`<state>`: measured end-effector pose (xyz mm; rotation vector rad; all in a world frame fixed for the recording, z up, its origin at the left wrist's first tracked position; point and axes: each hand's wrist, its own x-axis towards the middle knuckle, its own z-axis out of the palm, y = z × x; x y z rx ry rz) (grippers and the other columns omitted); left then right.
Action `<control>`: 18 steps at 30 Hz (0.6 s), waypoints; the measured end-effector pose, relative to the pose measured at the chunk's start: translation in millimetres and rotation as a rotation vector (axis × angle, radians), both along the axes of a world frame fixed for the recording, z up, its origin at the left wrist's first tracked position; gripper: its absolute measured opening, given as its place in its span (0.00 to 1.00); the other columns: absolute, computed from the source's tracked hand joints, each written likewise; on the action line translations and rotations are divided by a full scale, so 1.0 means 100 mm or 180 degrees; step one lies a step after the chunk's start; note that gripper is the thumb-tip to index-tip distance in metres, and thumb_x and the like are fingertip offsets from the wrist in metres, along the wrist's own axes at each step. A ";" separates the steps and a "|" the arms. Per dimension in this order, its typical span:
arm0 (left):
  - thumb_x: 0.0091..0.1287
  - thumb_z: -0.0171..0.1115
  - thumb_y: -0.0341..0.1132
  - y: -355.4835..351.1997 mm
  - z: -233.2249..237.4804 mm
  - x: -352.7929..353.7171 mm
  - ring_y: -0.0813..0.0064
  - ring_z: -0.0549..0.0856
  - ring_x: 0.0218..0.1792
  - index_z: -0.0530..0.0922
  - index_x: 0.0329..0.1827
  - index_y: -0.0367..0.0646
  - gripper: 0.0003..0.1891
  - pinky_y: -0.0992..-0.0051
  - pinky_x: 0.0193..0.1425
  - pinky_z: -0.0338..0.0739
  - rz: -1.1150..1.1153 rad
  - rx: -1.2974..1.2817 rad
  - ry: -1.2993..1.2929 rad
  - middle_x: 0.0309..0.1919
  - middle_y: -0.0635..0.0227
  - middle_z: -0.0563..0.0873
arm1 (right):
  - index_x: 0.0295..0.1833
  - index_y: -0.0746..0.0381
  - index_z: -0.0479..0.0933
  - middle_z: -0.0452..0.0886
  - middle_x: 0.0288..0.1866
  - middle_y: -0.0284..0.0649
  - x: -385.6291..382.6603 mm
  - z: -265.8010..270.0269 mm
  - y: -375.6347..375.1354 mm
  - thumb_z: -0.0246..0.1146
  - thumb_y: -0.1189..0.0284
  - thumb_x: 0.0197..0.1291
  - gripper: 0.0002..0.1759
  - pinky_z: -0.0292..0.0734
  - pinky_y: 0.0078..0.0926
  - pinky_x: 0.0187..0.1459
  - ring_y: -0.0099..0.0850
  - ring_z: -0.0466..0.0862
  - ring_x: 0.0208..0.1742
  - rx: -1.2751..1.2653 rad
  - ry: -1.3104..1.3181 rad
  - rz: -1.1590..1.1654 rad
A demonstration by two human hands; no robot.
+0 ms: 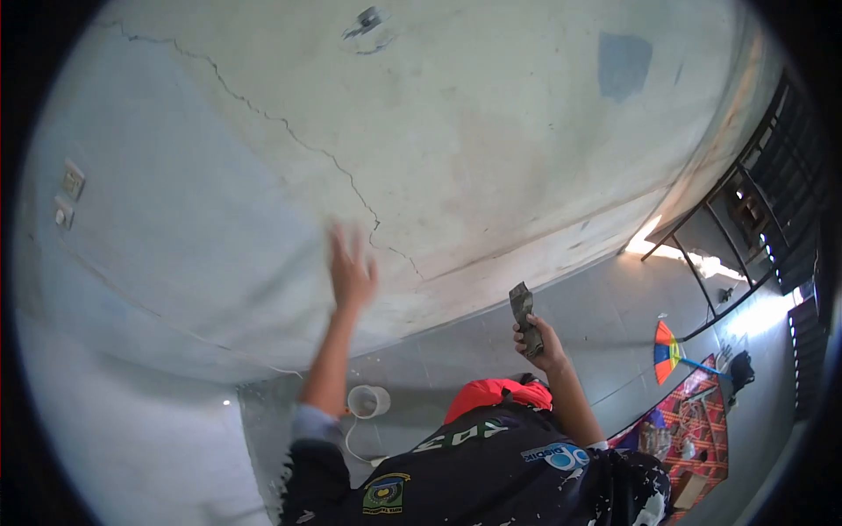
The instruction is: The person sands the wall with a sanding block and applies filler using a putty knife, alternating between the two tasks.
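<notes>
My left hand (pixel 353 272) is raised in front of the cracked wall (pixel 491 158), its fingers spread and slightly blurred, with nothing in it. Its fingertips overlap the area just below a long jagged crack (pixel 329 156). Lower and to the right, my right hand (pixel 545 346) is closed around a dark grey-green, crumpled, folded piece (pixel 524 317) that looks like cloth or a worn sheet. The upper end of that piece sticks out past my fingers, while its lower part is partly covered by them.
A white bucket (pixel 368 401) stands on the tiled floor by a pale cable. To the right are a colourful broom (pixel 665 352), a red patterned mat (pixel 702 430) with loose items, and a dark metal frame (pixel 728 241). A socket (pixel 73 179) is on the left wall.
</notes>
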<state>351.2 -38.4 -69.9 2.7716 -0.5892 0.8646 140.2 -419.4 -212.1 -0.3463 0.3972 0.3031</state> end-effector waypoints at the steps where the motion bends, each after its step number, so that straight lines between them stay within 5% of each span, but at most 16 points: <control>1: 0.76 0.59 0.43 0.12 -0.69 -0.42 0.41 0.68 0.78 0.58 0.86 0.46 0.37 0.50 0.79 0.64 0.0227 -0.0097 0.1566 0.79 0.37 0.65 | 0.56 0.54 0.71 0.80 0.43 0.38 0.04 0.02 -0.01 0.63 0.63 0.73 0.13 0.77 0.29 0.32 0.30 0.80 0.37 -0.0258 0.0013 -0.0010; 2: 0.78 0.56 0.43 0.27 -1.44 -0.88 0.42 0.77 0.70 0.62 0.83 0.43 0.33 0.49 0.75 0.70 0.0767 -0.0653 0.3449 0.73 0.39 0.74 | 0.56 0.55 0.72 0.80 0.42 0.38 0.07 0.05 -0.03 0.62 0.62 0.73 0.13 0.79 0.31 0.34 0.31 0.82 0.39 -0.0519 0.0024 -0.0022; 3: 0.80 0.55 0.43 0.68 -2.55 -1.51 0.43 0.81 0.66 0.64 0.81 0.40 0.31 0.47 0.70 0.75 0.0286 -0.0208 0.3290 0.71 0.43 0.78 | 0.56 0.55 0.72 0.80 0.42 0.38 0.08 0.10 -0.06 0.62 0.62 0.73 0.13 0.79 0.31 0.34 0.31 0.82 0.39 -0.0489 -0.0005 -0.0056; 5: 0.79 0.56 0.42 0.85 -3.07 -2.52 0.43 0.81 0.66 0.65 0.81 0.39 0.30 0.48 0.71 0.74 0.0688 -0.0348 0.4128 0.71 0.43 0.78 | 0.58 0.52 0.72 0.80 0.41 0.36 0.05 0.22 -0.14 0.63 0.62 0.72 0.15 0.82 0.36 0.38 0.32 0.85 0.41 -0.1119 0.0277 -0.0012; 9: 0.78 0.57 0.39 0.89 -3.14 -3.40 0.44 0.80 0.67 0.67 0.79 0.37 0.29 0.50 0.72 0.73 0.1564 -0.1094 0.4705 0.71 0.43 0.78 | 0.66 0.51 0.70 0.80 0.42 0.35 0.01 0.12 -0.38 0.63 0.61 0.71 0.21 0.82 0.37 0.38 0.31 0.84 0.39 -0.1376 0.0351 -0.0070; 13: 0.77 0.59 0.36 0.97 -3.02 -3.68 0.45 0.79 0.69 0.69 0.77 0.35 0.28 0.52 0.74 0.72 0.2041 -0.1588 0.4610 0.70 0.43 0.78 | 0.63 0.52 0.73 0.79 0.38 0.33 0.22 0.08 -0.45 0.65 0.65 0.70 0.18 0.80 0.32 0.33 0.26 0.80 0.34 -0.2038 0.0663 -0.0097; 16: 0.76 0.60 0.34 1.05 -2.94 -3.54 0.46 0.79 0.70 0.70 0.76 0.34 0.27 0.53 0.75 0.71 0.2161 -0.1729 0.4157 0.70 0.43 0.78 | 0.77 0.53 0.68 0.74 0.32 0.31 0.74 0.57 -0.38 0.69 0.73 0.65 0.35 0.71 0.23 0.24 0.19 0.72 0.27 -0.3729 0.0251 -0.0286; 18: 0.76 0.60 0.33 1.13 -2.87 -3.16 0.46 0.78 0.70 0.71 0.75 0.33 0.26 0.54 0.76 0.70 0.2004 -0.1593 0.3449 0.70 0.43 0.78 | 0.79 0.61 0.67 0.82 0.56 0.44 1.44 0.48 -0.46 0.70 0.75 0.65 0.37 0.80 0.30 0.54 0.33 0.82 0.53 -0.4920 -0.1268 -0.1589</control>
